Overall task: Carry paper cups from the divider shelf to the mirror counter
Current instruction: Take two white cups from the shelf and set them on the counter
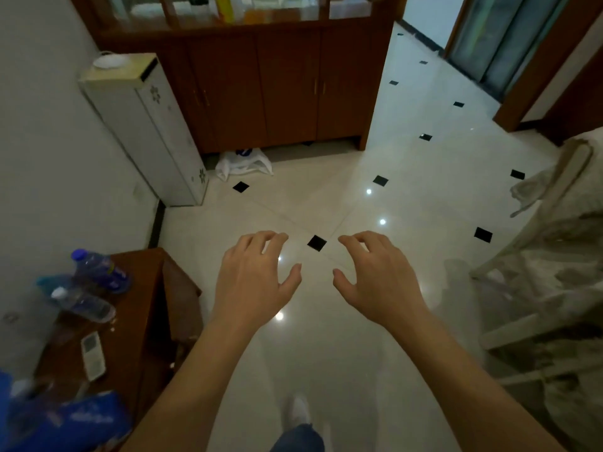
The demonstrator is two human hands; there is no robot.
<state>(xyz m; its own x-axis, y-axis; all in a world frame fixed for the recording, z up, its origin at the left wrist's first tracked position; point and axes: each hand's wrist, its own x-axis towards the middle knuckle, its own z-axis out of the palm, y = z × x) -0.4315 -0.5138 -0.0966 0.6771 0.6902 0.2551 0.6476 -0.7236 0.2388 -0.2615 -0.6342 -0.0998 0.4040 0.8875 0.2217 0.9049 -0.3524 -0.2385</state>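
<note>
My left hand (pixel 253 282) and my right hand (pixel 378 282) are stretched out in front of me over the tiled floor, palms down. Their fingers are loosely curled and hold nothing. The dark wooden divider shelf (pixel 277 83) stands ahead across the floor, with closed cabinet doors below and an open ledge on top. Bottles and containers (pixel 228 8) stand on that ledge, blurred at the top edge of the view. I cannot make out paper cups. No mirror counter is in view.
A white floor-standing unit (pixel 146 125) leans by the left wall. A white plastic bag (pixel 243 164) lies at the cabinet's foot. A low wooden table (pixel 143 308) at left holds water bottles and a remote. A covered chair (pixel 548 256) stands at right.
</note>
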